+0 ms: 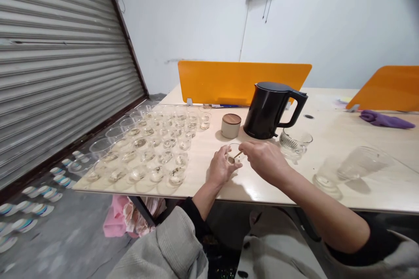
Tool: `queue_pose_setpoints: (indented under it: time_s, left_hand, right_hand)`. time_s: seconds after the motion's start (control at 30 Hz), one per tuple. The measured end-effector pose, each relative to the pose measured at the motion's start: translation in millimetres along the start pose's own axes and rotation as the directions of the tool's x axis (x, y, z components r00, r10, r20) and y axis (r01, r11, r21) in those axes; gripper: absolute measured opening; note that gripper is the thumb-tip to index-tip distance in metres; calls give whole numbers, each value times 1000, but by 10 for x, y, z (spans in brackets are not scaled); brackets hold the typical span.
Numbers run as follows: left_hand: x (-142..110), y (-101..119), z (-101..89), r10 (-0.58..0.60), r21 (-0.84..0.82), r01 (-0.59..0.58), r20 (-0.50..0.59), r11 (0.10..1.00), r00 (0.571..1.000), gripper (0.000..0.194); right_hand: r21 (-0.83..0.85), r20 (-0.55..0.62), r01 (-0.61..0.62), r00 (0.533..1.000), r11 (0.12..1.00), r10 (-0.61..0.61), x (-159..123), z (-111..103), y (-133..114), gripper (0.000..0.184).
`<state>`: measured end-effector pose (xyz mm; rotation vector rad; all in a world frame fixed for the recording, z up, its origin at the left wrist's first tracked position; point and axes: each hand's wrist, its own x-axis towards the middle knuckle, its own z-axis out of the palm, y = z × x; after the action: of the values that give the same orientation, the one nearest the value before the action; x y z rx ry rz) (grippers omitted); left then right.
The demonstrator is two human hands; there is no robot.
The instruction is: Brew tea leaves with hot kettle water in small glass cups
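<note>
My left hand (221,166) is wrapped around a small clear glass cup (234,150) on the wooden table (327,183). My right hand (263,158) pinches a small wooden scoop (237,155) whose tip reaches into that cup. Just behind the cup stand a small white jar with a wooden lid (231,125) and a black electric kettle (270,110). To the left, several rows of small glass cups (153,144) with dark bits in them cover the table's left end.
A ribbed glass cup (294,141) and a large glass pitcher lying on its side (350,170) sit to the right. Orange dividers (242,80) stand at the back, with a purple cloth (386,120) far right. Bowls (29,202) line the floor at left; pink fabric (116,220) lies under the table.
</note>
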<state>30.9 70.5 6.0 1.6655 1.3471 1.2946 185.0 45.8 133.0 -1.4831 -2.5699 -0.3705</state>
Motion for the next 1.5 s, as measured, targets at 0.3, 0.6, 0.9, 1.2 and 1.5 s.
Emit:
queue_pose_setpoints:
  time_s: [0.3,0.6,0.9,1.2,1.5]
  left_hand:
    - [-17,21,-21,-2,28,3,-18,1000,1000,67]
    - [-17,-33,20,6,-1,-6,-54,1000,999,70]
    - [-24,3,30,-16,53,20,-77,998,997,71]
    - [-39,58,-1,-69,37,72,-80,997,994,69]
    - [-50,46,-8,-51,86,58,-81,995,995,70]
  right_hand:
    - [-65,65,-20,998,998,24,-4,-10,-40,26]
    - [-113,-32,52,998,992,-56,-100,50,4,32]
    - [-18,-144,12,990,1000,-15,-138,123,105,34]
    - [65,-115,-32,993,997,40,-148,187,63,34]
    - [-101,-81,29,996,994,-37,-111,133,56,31]
